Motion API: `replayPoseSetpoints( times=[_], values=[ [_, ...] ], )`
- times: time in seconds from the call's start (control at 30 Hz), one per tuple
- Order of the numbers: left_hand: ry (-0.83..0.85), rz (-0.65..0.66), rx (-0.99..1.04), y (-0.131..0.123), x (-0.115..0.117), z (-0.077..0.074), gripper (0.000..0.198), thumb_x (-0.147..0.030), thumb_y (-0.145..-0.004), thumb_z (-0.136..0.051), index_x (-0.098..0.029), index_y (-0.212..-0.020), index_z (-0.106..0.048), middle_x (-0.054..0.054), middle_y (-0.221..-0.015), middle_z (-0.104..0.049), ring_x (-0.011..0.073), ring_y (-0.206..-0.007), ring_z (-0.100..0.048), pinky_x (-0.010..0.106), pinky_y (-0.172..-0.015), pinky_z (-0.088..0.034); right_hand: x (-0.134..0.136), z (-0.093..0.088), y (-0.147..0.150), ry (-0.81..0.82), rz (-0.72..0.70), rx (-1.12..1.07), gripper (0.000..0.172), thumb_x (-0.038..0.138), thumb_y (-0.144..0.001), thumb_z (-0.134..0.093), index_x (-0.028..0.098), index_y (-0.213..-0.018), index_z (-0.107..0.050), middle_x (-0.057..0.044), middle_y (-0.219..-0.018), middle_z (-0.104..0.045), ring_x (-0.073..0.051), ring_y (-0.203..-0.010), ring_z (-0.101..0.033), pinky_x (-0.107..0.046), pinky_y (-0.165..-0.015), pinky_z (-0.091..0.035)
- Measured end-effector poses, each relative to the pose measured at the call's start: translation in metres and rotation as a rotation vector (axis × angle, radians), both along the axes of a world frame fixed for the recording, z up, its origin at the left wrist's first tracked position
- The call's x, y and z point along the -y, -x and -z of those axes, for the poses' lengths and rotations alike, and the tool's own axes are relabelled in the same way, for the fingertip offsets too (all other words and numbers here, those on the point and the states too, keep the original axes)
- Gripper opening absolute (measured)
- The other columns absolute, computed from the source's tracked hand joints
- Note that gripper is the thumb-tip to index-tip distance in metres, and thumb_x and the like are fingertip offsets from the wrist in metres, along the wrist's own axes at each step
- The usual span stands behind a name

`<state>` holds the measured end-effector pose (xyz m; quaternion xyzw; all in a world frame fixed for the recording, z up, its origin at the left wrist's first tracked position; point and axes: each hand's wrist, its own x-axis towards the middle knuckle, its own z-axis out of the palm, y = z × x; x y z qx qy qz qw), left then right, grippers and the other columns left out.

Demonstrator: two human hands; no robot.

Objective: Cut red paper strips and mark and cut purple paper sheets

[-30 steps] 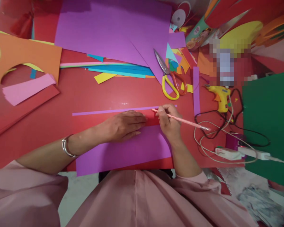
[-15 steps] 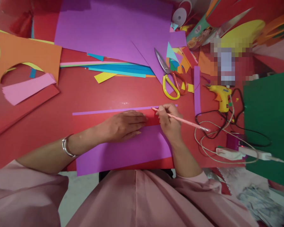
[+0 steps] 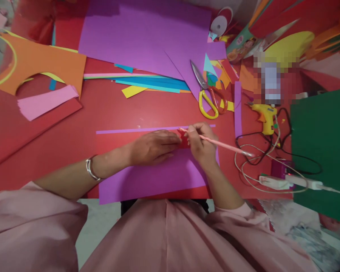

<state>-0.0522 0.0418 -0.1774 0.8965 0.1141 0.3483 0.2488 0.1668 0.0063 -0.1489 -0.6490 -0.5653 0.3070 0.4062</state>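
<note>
My left hand (image 3: 155, 146) lies flat with its fingers stretched out, pressing on a red paper strip (image 3: 116, 141) that overlaps a purple sheet (image 3: 158, 177). A narrow purple edge (image 3: 116, 131) shows along the far side of the red strip. My right hand (image 3: 201, 145) is closed round a pink pencil (image 3: 223, 145). The pencil's tip rests at the purple edge, just beyond the fingertips of my left hand.
Scissors (image 3: 205, 88) with yellow and red handles lie beyond my hands, near a large purple sheet (image 3: 141, 34). To the right are a yellow glue gun (image 3: 266, 115), tangled cables and a green board (image 3: 323, 151). Orange (image 3: 65, 66) and pink paper (image 3: 48, 102) lie at the left.
The whole view has shifted, so most things appear farther right. The pencil tip has moved slightly left along the purple edge, closer to my left fingertips.
</note>
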Motion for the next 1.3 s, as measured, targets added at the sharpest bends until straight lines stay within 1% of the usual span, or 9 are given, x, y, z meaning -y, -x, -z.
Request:
replayPoseSetpoints(
  times=[0.1, 0.17, 0.3, 0.53, 0.67, 0.9, 1.17, 1.3],
  values=[
    [0.056, -0.005, -0.017, 0.0013, 0.0021, 0.0038, 0.036, -0.025, -0.106, -0.062, -0.016, -0.140, -0.070, 0.019, -0.135, -0.076, 0.0300, -0.135, -0.070, 0.051, -0.118, -0.057, -0.0031, 0.0078, 0.0062, -0.017, -0.009, 0.028, 0.032, 0.049, -0.103, -0.060, 0.025, -0.081, -0.062, 0.003, -0.069, -0.066, -0.014, -0.064, -0.060, -0.030, -0.065, -0.045],
    [0.090, 0.007, -0.004, 0.0017, 0.0028, 0.0060, 0.038, -0.026, -0.106, -0.063, -0.017, -0.142, -0.069, 0.020, -0.136, -0.075, 0.0295, -0.137, -0.069, 0.051, -0.120, -0.055, -0.0038, 0.0113, 0.0074, -0.035, 0.000, 0.045, 0.032, 0.048, -0.102, -0.061, 0.025, -0.081, -0.062, 0.003, -0.072, -0.067, -0.015, -0.068, -0.062, -0.031, -0.068, -0.046],
    [0.123, 0.007, 0.005, 0.0015, 0.0026, 0.0066, 0.036, -0.028, -0.106, -0.063, -0.019, -0.140, -0.070, 0.019, -0.135, -0.076, 0.0293, -0.135, -0.070, 0.052, -0.119, -0.056, -0.0030, 0.0099, 0.0076, -0.048, 0.016, 0.070, 0.031, 0.047, -0.102, -0.059, 0.025, -0.080, -0.060, 0.003, -0.070, -0.066, -0.016, -0.067, -0.061, -0.031, -0.067, -0.045],
    [0.090, 0.003, -0.045, 0.0020, 0.0016, 0.0027, 0.034, -0.029, -0.107, -0.060, -0.019, -0.139, -0.071, 0.018, -0.135, -0.076, 0.0303, -0.133, -0.071, 0.053, -0.118, -0.057, -0.0036, 0.0079, 0.0088, -0.047, 0.016, 0.073, 0.030, 0.045, -0.101, -0.060, 0.025, -0.079, -0.061, 0.003, -0.069, -0.066, -0.016, -0.066, -0.062, -0.030, -0.065, -0.045],
    [0.065, 0.003, -0.044, 0.0023, 0.0013, 0.0012, 0.034, -0.027, -0.107, -0.061, -0.017, -0.138, -0.071, 0.019, -0.134, -0.077, 0.0312, -0.132, -0.071, 0.052, -0.117, -0.058, -0.0045, 0.0065, 0.0093, -0.041, 0.008, 0.068, 0.029, 0.043, -0.100, -0.060, 0.026, -0.078, -0.061, 0.003, -0.068, -0.066, -0.016, -0.065, -0.061, -0.029, -0.063, -0.044],
    [0.040, -0.002, -0.020, 0.0021, 0.0006, 0.0007, 0.035, -0.025, -0.105, -0.064, -0.014, -0.137, -0.072, 0.021, -0.132, -0.077, 0.0321, -0.131, -0.072, 0.051, -0.116, -0.059, -0.0049, 0.0056, 0.0086, -0.049, 0.001, 0.104, 0.029, 0.043, -0.101, -0.060, 0.026, -0.078, -0.060, 0.003, -0.069, -0.065, -0.016, -0.066, -0.059, -0.029, -0.065, -0.044],
    [0.080, 0.003, 0.002, 0.0017, 0.0005, 0.0019, 0.036, -0.025, -0.105, -0.064, -0.018, -0.140, -0.072, 0.020, -0.135, -0.076, 0.0306, -0.133, -0.071, 0.051, -0.117, -0.058, -0.0057, 0.0053, 0.0083, -0.079, -0.014, 0.131, 0.030, 0.044, -0.103, -0.057, 0.025, -0.079, -0.058, 0.003, -0.069, -0.065, -0.015, -0.064, -0.060, -0.028, -0.065, -0.045],
    [0.074, 0.015, 0.004, 0.0015, 0.0006, 0.0015, 0.037, -0.023, -0.104, -0.065, -0.014, -0.139, -0.072, 0.022, -0.134, -0.076, 0.0322, -0.133, -0.071, 0.051, -0.117, -0.058, -0.0058, 0.0060, 0.0075, -0.102, -0.022, 0.164, 0.032, 0.045, -0.103, -0.056, 0.025, -0.078, -0.057, 0.003, -0.068, -0.064, -0.015, -0.064, -0.059, -0.028, -0.064, -0.044]
  ],
)
